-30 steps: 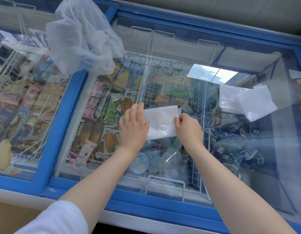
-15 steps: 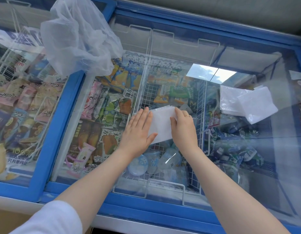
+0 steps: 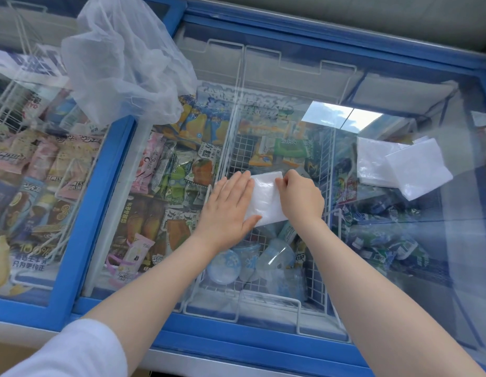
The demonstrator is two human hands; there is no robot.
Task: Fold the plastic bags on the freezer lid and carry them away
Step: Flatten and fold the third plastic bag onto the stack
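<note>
A small folded white plastic bag [image 3: 265, 198] lies on the glass freezer lid [image 3: 290, 85] in the middle of the view. My left hand [image 3: 226, 210] lies flat with straight fingers and presses down on the bag's left part. My right hand [image 3: 300, 198] has curled fingers and pinches the bag's upper right edge. Two folded white bags [image 3: 399, 167] lie stacked on the lid to the right. A loose, crumpled clear bag [image 3: 124, 61] sits on the lid at the upper left.
The freezer has blue frames [image 3: 100, 191] between its sliding glass panes. Ice cream packets and wire baskets show through the glass. A grey wall runs along the back edge.
The bag has been folded narrower. My left hand went from curled at the bag's left edge to flat on it, and my right hand moved left over the bag.
</note>
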